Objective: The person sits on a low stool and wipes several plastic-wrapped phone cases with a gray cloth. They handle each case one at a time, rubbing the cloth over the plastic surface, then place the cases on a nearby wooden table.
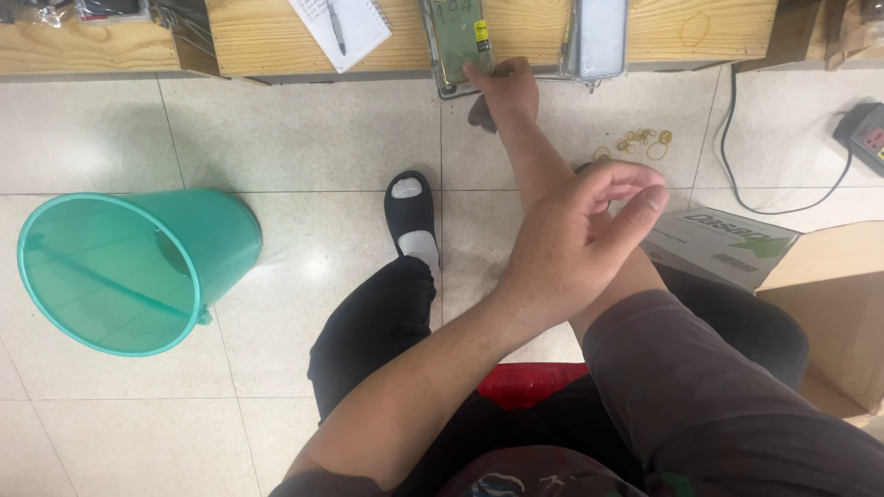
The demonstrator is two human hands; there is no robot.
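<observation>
- Head view, looking straight down: nearest in is the person's lap, dark trousers and a strip of red seat [529, 382] showing between the legs.
- Left hand [575, 244] sits just above it, crossed over the right forearm, fingers loosely curled, thumb and forefinger close together; whether anything is pinched there, I cannot tell.
- One foot in a black slipper [410, 210] planted on the tiled floor [304, 138].
- Green bucket [129, 271] off to the left, tipped toward us, nothing visible inside.
- Cardboard box [829, 304] at the right, flap open, contents hidden.
- Rubber bands [645, 141] scattered loose on the tiles, just right of the reaching arm.
- Farthest out, right hand [506, 87] stretched to the wooden shelf [267, 37], fingertips touching the lower edge of a green phone case in clear packaging [459, 41]; not a full grasp.
- Risk as I judge it: that fingertip hold is thin, and the slick packet could slide off the shelf edge onto the floor.
- Second clear packet [600, 37] alongside, notepad with pen [343, 28] further left.
</observation>
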